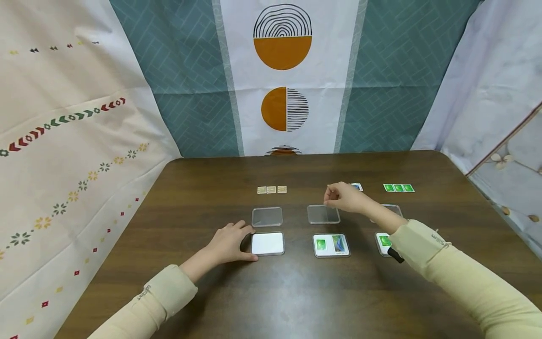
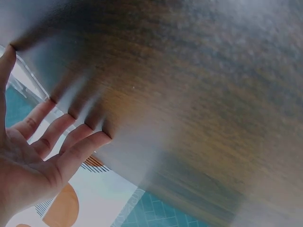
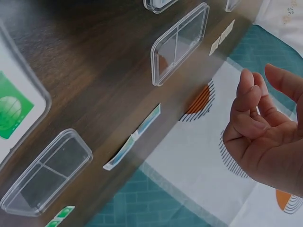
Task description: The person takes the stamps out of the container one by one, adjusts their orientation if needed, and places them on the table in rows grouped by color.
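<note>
My left hand (image 1: 230, 242) spreads its fingers beside a clear case with a white insert (image 1: 267, 244), thumb by its near left corner. In the left wrist view, its fingertips (image 2: 106, 136) touch the tabletop. My right hand (image 1: 345, 197) hovers over the middle clear lid (image 1: 319, 215); its fingers are loosely curled, the thumb stands apart, and nothing shows between them. Partly behind it lie blue stamps (image 1: 357, 186), seen as two in the right wrist view. The middle case (image 1: 332, 253) bears a green stamp (image 1: 321, 245) and a blue landscape stamp (image 1: 339, 243).
Another clear lid (image 1: 267, 217) lies behind the white-insert case. Three tan stamps (image 1: 271, 189) and three green stamps (image 1: 398, 188) sit farther back. My right sleeve partly covers the right-hand case (image 1: 382, 245); my forearm crosses a third lid (image 1: 393, 208). Cloth hangs behind the table.
</note>
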Demonstrator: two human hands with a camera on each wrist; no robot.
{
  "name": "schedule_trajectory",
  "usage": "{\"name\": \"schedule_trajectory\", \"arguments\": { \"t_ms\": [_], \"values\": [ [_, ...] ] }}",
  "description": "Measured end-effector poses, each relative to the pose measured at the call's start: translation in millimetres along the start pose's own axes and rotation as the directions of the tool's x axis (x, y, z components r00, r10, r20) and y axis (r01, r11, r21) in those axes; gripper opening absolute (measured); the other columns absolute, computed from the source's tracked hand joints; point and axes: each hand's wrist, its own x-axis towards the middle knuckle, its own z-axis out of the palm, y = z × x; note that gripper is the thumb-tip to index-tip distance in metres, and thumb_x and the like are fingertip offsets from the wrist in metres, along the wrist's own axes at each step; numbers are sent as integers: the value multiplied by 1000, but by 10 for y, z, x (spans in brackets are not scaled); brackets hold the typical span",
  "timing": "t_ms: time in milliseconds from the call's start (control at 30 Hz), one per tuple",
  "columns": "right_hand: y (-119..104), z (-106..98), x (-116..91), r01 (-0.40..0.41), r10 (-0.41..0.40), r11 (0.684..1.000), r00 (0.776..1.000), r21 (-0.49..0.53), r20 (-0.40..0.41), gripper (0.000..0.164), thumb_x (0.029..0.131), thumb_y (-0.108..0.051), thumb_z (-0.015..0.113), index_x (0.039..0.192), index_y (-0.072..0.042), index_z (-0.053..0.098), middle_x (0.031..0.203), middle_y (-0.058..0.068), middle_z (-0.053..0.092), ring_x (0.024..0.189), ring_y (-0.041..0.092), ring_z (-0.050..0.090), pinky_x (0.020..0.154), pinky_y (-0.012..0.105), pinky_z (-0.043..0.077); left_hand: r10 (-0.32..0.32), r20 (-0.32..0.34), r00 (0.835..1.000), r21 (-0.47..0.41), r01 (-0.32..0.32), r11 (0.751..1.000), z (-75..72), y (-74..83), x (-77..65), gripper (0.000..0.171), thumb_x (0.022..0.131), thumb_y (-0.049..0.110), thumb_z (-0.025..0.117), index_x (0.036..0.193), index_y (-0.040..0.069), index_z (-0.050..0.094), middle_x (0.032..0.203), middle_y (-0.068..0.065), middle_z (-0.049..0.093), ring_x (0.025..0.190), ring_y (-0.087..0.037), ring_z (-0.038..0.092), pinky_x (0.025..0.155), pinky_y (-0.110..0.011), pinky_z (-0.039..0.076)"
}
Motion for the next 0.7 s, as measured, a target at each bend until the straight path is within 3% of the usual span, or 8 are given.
{"name": "schedule_trajectory", "arguments": {
  "t_ms": [533,700],
  "values": [
    [0,-14,-169,23,-24,1000,999,3,25,4,86,-4,63,83,-2,61,72,5,61,64,11,48,61,25,42,-10,66,998,-34,12,999,-69,-8,8,70,66,52,79,117,8,62,104,-9,59,87,-31,58,73,-49,50],
    [-11,-23,-215,26,-26,1000,999,-6,20,5,86,-5,64,83,-2,61,73,4,61,65,11,48,61,25,42,2,66,998,-8,-2,1000,-92,5,43,68,67,53,77,117,10,63,103,-8,60,86,-29,59,71,-47,50]
  ]
}}
